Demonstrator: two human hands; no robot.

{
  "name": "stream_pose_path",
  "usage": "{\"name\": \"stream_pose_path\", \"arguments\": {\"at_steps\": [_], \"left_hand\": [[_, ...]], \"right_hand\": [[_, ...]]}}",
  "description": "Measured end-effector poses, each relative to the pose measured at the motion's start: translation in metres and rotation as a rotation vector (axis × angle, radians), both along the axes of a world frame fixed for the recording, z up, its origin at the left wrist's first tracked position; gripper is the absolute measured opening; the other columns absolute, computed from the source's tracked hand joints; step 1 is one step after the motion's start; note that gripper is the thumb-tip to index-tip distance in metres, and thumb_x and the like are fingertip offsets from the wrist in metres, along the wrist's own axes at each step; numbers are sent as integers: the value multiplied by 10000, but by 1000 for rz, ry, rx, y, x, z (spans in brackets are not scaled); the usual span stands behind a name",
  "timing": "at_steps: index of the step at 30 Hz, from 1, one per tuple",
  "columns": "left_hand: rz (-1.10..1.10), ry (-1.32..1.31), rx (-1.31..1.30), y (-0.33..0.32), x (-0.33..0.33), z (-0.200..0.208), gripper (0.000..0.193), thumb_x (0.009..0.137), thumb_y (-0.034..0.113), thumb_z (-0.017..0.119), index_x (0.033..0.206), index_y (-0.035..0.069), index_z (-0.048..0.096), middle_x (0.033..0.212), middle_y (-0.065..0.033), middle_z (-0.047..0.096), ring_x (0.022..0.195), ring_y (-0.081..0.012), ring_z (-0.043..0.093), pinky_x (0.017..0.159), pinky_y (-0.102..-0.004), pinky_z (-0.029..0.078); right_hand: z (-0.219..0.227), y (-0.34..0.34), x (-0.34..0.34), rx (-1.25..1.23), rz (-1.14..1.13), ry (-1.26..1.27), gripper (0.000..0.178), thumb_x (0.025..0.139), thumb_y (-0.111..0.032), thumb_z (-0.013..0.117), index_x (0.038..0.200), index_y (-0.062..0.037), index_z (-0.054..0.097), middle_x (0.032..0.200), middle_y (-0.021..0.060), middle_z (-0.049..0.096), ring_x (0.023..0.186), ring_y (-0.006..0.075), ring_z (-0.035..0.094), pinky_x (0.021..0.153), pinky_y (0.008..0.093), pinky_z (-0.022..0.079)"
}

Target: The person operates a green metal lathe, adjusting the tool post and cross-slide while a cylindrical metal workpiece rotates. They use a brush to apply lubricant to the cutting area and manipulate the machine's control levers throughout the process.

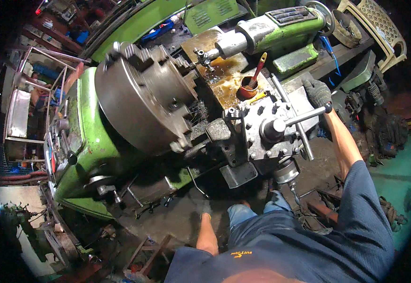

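Observation:
A large metal lathe chuck (139, 96) with stepped jaws fills the left middle, on a green lathe headstock (90, 141). My right hand (317, 93), in a grey glove, lies at the right side of the square tool post (264, 120), fingers stretched over the metal. Just below its wrist side is the black knob of the tool post's clamping handle (309, 114). My left hand (206, 206) is low in front of the machine, dark and close to the end of a bent lever (197, 181); its fingers are too dark to make out.
A red cup (249, 89) with a brush (259, 70) in it stands on the wet, oily carriage. Behind is the green tailstock (285, 30) with its handwheel. Metal shavings (198, 111) hang by the chuck. A beige plastic chair (380, 28) stands at far right.

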State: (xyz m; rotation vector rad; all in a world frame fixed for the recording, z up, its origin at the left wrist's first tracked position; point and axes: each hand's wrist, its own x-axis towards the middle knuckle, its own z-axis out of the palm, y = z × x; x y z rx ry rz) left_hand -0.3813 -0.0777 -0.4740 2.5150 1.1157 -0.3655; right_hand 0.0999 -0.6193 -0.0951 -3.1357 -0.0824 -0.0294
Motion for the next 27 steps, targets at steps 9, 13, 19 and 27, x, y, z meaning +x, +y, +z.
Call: {"name": "stream_pose_path", "arguments": {"at_steps": [9, 13, 19, 27], "left_hand": [[296, -394, -797, -75, 77, 172, 218, 962, 235, 635, 1047, 40, 683, 816, -43, 650, 631, -149, 618, 554, -324, 535], [120, -778, -646, -136, 154, 301, 189, 973, 181, 627, 1037, 10, 677, 803, -24, 640, 647, -98, 586, 579, -276, 496], [-244, -1320, -184, -212, 260, 452, 165, 957, 137, 661, 1059, 10, 687, 890, -42, 670, 784, -134, 628, 727, -299, 524], [-510, -1195, -187, -290, 331, 518, 193, 909, 139, 712, 1047, 5, 730, 967, -125, 723, 847, -219, 685, 809, -345, 532]], "right_hand": [[2, -14, -12, 248, -124, -86, 449, 1005, -537, 439, 1218, -194, 633, 1062, 199, 699, 995, 448, 647, 828, 562, 506], [12, -7, -14, 281, -130, -56, 476, 999, -487, 441, 1074, -105, 715, 1174, 179, 645, 1078, 380, 636, 923, 497, 497], [13, -14, -15, 250, -12, -202, 449, 971, -445, 507, 973, -55, 729, 1082, 204, 659, 1016, 393, 632, 887, 504, 500], [19, -20, -19, 219, 27, -49, 538, 1034, -477, 354, 963, -100, 731, 912, 190, 733, 896, 417, 698, 836, 536, 506]]}}
